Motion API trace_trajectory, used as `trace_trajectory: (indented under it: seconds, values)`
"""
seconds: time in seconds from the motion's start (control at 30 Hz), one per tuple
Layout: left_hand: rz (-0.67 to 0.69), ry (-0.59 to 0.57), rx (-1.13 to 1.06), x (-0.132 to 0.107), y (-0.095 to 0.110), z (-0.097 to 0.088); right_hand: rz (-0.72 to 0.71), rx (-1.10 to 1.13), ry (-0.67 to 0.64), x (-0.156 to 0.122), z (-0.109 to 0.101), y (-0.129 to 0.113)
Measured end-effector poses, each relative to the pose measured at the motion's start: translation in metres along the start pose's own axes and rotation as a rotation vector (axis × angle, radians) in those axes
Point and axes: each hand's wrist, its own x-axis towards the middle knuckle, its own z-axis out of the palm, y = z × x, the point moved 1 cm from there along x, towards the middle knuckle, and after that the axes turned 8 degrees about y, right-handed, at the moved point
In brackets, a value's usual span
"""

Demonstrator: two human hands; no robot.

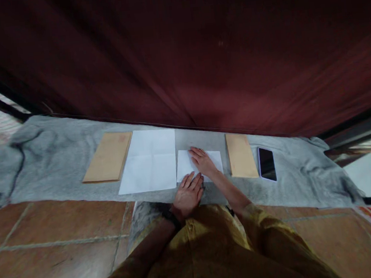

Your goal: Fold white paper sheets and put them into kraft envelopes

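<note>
A folded sheet of white paper lies in front of me on a grey cloth. My right hand rests flat on it with the fingers stretched out. Lower down, my left hand also lies flat, its fingertips on the paper's near edge; a dark band circles that wrist. Just left of the folded sheet is a larger white sheet, spread out with a faint crease across its middle. Beside that is a brown envelope, and a second brown envelope lies to the right of my hands.
A smartphone with a dark screen lies right of the second envelope. The grey cloth runs in a long strip, rumpled at both ends. A dark red fabric panel rises behind it. Tiled floor shows in front.
</note>
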Motion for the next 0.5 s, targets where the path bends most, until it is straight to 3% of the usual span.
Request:
trace_trajectory:
  seconds: [0.17,0.37,0.5]
  values:
    - [0.022,0.022,0.014,-0.001,0.001,0.0,0.051,0.107,0.093,-0.027,-0.008,-0.008]
    - [0.031,-0.015,0.029,-0.002,0.001,0.002,0.012,0.081,0.043,-0.084,-0.023,-0.021]
    - [0.039,-0.021,0.029,-0.003,0.0,0.004,0.026,0.006,0.034,-0.095,-0.032,-0.022]
